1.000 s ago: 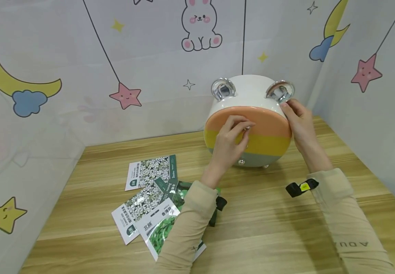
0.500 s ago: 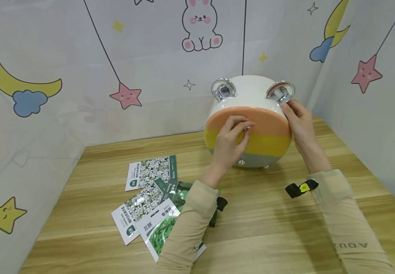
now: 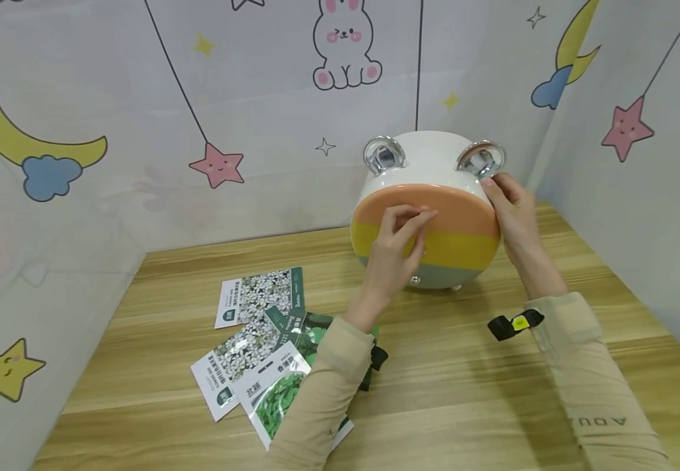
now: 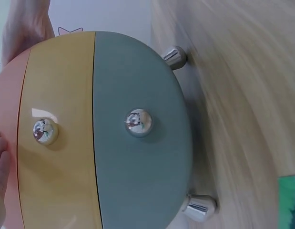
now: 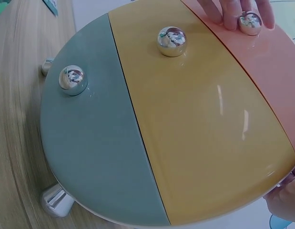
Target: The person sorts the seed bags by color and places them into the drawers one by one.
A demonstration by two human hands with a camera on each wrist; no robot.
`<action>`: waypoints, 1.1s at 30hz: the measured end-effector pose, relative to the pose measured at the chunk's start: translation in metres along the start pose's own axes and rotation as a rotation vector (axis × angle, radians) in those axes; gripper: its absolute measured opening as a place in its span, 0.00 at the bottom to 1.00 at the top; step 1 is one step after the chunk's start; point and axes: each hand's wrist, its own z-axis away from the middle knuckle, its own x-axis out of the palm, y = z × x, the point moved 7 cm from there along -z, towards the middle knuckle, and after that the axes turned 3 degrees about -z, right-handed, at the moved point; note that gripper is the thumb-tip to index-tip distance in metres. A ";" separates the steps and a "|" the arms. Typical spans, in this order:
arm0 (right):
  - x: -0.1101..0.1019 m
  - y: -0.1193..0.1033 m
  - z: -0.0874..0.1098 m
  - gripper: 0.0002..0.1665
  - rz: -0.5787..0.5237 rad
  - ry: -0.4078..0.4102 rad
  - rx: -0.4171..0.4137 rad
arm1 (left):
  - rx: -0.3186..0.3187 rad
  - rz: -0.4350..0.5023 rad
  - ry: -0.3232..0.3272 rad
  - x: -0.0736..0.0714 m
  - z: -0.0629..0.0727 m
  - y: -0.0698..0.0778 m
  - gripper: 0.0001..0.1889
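Note:
A rounded white drawer box stands on the table, its front split into orange, yellow and grey-green drawers. All three drawer fronts look flush. My left hand is at the orange top drawer, its fingers around the chrome knob, which the right wrist view shows between fingers. On the box's right side, my right hand grips the edge just below a chrome ear, thumb toward the front. Its other fingers are partly hidden. The yellow drawer's knob and the grey-green drawer's knob are untouched.
Several seed packets lie overlapping on the wooden table, left of the box and partly under my left forearm. Chrome feet hold the box up. A wall with cartoon prints rises close behind it.
My left fingers have shifted slightly at the top knob, which no longer shows between them in the head view. My right hand keeps its hold, and the drawers look unmoved.

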 end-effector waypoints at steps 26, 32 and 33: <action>-0.002 0.002 -0.002 0.07 0.032 -0.013 -0.005 | -0.124 -0.166 -0.087 0.005 0.031 -0.006 0.06; -0.002 0.002 -0.001 0.07 0.049 -0.008 0.001 | -0.146 -0.196 -0.131 0.011 0.035 -0.010 0.08; -0.002 0.002 -0.001 0.07 0.061 -0.005 -0.001 | -0.146 -0.202 -0.137 0.012 0.035 -0.010 0.08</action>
